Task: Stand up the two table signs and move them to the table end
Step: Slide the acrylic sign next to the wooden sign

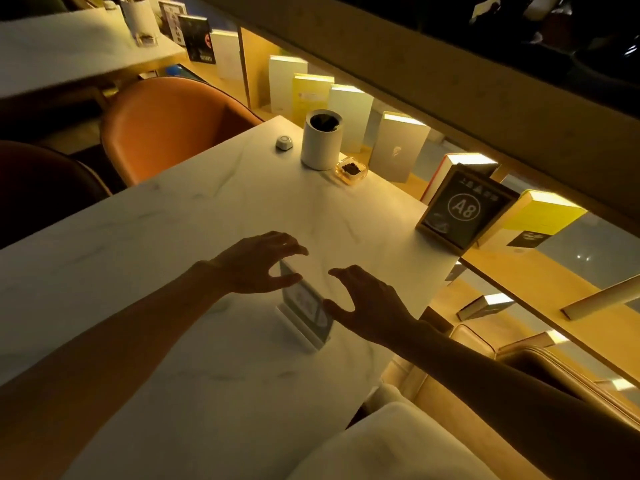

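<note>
Table signs, two of them, stand upright on the pale marble-look bench [145, 237]. The nearer sign [304, 306] is a clear panel in a white slotted base, its print blurred and unreadable; it sits between the two hands, partly under them. The left hand [256, 265] hovers over its far-left edge with the grip spread, fingers curled, nothing pinched. The right hand [367, 303] hangs just beside its right edge, grip likewise spread; whether the thumb touches the panel I cannot tell. Well beyond the right grip, at the bench's far corner, stands the framed sign [464, 209]: wooden frame, dark face, "A8" in a circle.
</note>
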